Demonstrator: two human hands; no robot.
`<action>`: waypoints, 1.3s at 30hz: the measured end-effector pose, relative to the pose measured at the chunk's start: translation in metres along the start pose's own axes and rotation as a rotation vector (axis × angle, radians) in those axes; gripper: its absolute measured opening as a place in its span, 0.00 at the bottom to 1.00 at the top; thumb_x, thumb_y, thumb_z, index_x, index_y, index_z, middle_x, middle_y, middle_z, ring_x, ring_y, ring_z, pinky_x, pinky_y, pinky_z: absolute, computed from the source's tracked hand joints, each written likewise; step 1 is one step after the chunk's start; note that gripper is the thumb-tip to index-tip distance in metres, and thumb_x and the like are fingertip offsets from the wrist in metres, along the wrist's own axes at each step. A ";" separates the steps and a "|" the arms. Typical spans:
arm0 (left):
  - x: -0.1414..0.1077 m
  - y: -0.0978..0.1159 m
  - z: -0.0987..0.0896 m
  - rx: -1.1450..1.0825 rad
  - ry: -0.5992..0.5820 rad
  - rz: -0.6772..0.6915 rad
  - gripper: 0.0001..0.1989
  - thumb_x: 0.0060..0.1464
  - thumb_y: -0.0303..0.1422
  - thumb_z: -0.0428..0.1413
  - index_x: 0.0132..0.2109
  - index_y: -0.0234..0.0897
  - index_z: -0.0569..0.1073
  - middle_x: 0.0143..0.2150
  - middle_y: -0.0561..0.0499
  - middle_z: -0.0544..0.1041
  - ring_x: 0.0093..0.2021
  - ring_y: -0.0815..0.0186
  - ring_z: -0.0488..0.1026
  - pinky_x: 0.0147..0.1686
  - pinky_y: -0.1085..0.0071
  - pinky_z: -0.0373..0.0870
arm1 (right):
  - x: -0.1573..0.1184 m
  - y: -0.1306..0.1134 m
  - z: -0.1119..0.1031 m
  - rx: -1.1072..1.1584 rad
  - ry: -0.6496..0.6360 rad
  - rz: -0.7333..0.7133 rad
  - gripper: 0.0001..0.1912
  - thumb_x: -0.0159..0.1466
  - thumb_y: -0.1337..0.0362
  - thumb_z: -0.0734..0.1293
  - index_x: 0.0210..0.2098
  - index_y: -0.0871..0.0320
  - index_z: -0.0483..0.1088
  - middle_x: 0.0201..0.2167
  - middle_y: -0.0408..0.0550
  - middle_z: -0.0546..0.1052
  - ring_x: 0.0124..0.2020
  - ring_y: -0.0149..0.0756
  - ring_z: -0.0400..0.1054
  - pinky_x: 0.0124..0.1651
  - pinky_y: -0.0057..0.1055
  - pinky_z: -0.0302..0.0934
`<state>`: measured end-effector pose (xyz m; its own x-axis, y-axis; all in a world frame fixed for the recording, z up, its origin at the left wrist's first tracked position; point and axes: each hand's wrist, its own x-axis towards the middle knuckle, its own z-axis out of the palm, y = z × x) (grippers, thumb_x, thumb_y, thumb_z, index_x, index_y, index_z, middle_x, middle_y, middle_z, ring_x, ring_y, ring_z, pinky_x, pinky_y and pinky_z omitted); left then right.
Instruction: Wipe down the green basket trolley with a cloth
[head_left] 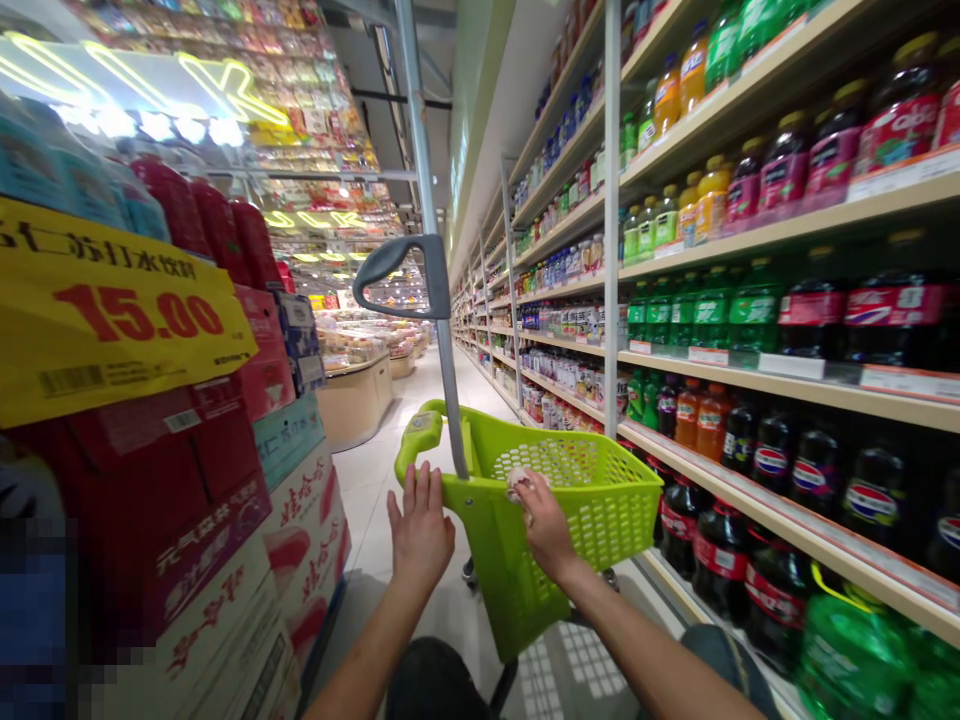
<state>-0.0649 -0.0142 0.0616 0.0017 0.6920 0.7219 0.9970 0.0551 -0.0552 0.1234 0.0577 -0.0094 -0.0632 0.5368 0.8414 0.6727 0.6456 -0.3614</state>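
In front of me stands a lime-green shopping cart [517,600] with a perforated basket. My left hand [421,525] is at the cart's near left corner, its fingers stretched out towards the green rim below the raised grip [420,432]. My right hand [546,525] is closed round a crumpled whitish wipe [516,480] and presses it to the near rim of the basket. From the cart a grey metal pole [448,380] rises, with a dark grey loop handle [435,280] fixed to it.
Shelves [750,370] of bottled drinks line the right side, close to the cart. Stacked drink cartons [300,520] and a yellow price sign [120,315] crowd the left. A tiled aisle [431,370] runs ahead past a rounded display counter [356,400]. My knees show at the bottom.
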 end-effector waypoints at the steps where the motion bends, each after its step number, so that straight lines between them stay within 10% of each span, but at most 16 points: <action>1: 0.000 -0.001 -0.001 0.001 -0.003 0.004 0.29 0.47 0.28 0.46 0.59 0.29 0.58 0.64 0.42 0.54 0.64 0.54 0.45 0.58 0.48 0.47 | 0.001 -0.006 0.002 0.023 -0.009 -0.016 0.29 0.51 0.79 0.54 0.49 0.55 0.67 0.55 0.50 0.64 0.58 0.40 0.53 0.59 0.44 0.51; 9: -0.001 -0.001 0.005 -0.003 0.035 0.016 0.29 0.48 0.28 0.45 0.59 0.28 0.58 0.63 0.42 0.55 0.64 0.54 0.44 0.58 0.48 0.47 | 0.003 0.028 -0.014 -0.070 0.020 0.085 0.28 0.50 0.79 0.54 0.46 0.58 0.70 0.51 0.53 0.68 0.54 0.40 0.59 0.57 0.45 0.54; 16: -0.001 -0.004 0.002 0.003 0.015 0.030 0.29 0.47 0.27 0.45 0.59 0.29 0.57 0.63 0.42 0.55 0.64 0.54 0.46 0.57 0.48 0.48 | 0.006 -0.023 0.006 0.075 -0.031 -0.020 0.29 0.51 0.80 0.54 0.48 0.56 0.68 0.56 0.51 0.63 0.59 0.40 0.53 0.59 0.42 0.51; 23: -0.001 -0.003 0.005 -0.003 0.035 0.033 0.29 0.47 0.27 0.46 0.59 0.29 0.57 0.63 0.42 0.55 0.64 0.54 0.46 0.57 0.49 0.48 | -0.007 0.039 -0.017 -0.015 0.058 0.114 0.26 0.52 0.78 0.53 0.45 0.58 0.70 0.51 0.54 0.67 0.55 0.42 0.59 0.57 0.47 0.53; 32: -0.001 -0.006 0.002 -0.008 -0.003 0.041 0.31 0.46 0.27 0.47 0.59 0.31 0.57 0.63 0.43 0.55 0.64 0.55 0.45 0.57 0.50 0.49 | 0.015 -0.080 0.018 0.175 -0.028 -0.228 0.21 0.59 0.76 0.56 0.49 0.55 0.67 0.58 0.50 0.61 0.61 0.38 0.49 0.60 0.40 0.50; 39: -0.001 -0.008 0.005 -0.012 -0.001 0.056 0.33 0.44 0.25 0.46 0.60 0.31 0.56 0.64 0.45 0.54 0.64 0.56 0.44 0.58 0.51 0.48 | -0.047 -0.045 0.024 0.020 -0.151 -0.383 0.17 0.60 0.75 0.59 0.46 0.58 0.69 0.53 0.53 0.67 0.62 0.40 0.48 0.58 0.42 0.53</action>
<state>-0.0731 -0.0119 0.0575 0.0579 0.6943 0.7173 0.9961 0.0076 -0.0877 0.0789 0.0163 -0.0424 -0.4149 0.3283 0.8486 0.5654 0.8237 -0.0423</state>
